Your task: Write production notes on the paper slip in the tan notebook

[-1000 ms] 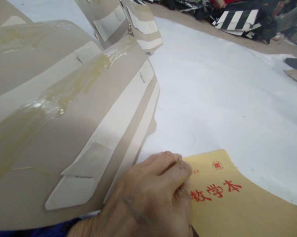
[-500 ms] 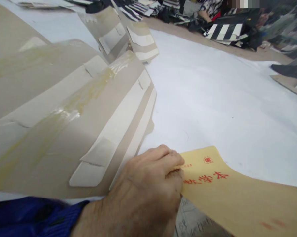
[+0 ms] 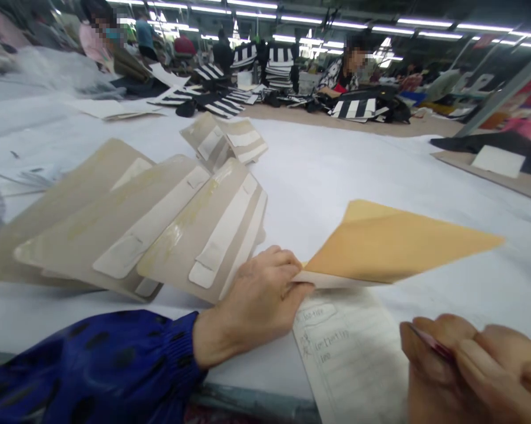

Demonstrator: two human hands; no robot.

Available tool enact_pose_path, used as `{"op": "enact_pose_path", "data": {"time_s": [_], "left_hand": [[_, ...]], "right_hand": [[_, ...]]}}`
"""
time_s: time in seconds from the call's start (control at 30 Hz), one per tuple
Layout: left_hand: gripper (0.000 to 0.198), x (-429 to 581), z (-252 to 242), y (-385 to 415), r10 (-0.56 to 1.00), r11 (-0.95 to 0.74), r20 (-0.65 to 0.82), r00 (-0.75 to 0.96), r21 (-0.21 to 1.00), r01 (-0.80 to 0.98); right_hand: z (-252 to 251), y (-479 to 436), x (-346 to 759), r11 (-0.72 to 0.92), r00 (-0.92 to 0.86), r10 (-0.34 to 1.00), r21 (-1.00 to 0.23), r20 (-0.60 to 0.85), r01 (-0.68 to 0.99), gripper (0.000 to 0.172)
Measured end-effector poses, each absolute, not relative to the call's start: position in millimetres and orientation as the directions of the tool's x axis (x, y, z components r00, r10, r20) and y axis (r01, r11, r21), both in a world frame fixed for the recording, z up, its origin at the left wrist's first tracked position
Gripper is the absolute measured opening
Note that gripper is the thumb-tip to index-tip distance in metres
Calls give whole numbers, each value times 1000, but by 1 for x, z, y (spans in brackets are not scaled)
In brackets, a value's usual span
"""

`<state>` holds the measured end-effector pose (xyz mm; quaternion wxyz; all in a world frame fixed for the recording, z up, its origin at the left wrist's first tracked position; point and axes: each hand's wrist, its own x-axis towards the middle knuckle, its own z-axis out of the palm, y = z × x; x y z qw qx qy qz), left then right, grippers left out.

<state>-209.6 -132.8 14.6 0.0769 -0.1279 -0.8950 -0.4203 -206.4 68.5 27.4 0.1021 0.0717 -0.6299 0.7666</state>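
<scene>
My left hand (image 3: 259,303) pinches the corner of a notebook's yellow cover (image 3: 393,244) and holds it lifted off the white table. Under the raised cover lies a lined page (image 3: 349,353) with handwriting on it. At the lower right my right hand (image 3: 472,374) is closed on a thin dark red object, perhaps a pen (image 3: 428,344), just off the page's right edge. A blue sleeve covers my left forearm.
Several beige panels (image 3: 128,229) with pale strips and shiny glue fan out to the left of my left hand. More of them lie farther back (image 3: 225,138). Striped black-and-white pieces and people at work (image 3: 349,70) fill the far side. A dark board (image 3: 490,159) lies right.
The camera has tilted up and now takes in the room. My left hand has lifted the yellow cover open and bared the lined page. My right hand has come into view.
</scene>
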Motion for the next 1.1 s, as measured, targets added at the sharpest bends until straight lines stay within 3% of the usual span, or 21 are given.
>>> {"op": "enact_pose_path", "data": {"time_s": [0.2,0.57,0.8,1.1], "left_hand": [[22,-208,18,-130,107,591,185,-977,778,212],[28,-201,20,-129,50,589,168,-985,791,164],[33,-200,20,-130,68,623,202,-977,756,199],[31,-199,20,-130,81,597,199,-977,775,207]], "right_hand": [[44,50,-195,-215,-943,245,-936,226,-280,31],[38,52,-191,-131,-928,231,-935,293,-329,30],[41,55,-189,8,-939,236,-967,250,-255,29],[38,57,-191,31,-972,109,-978,209,-206,25]]}}
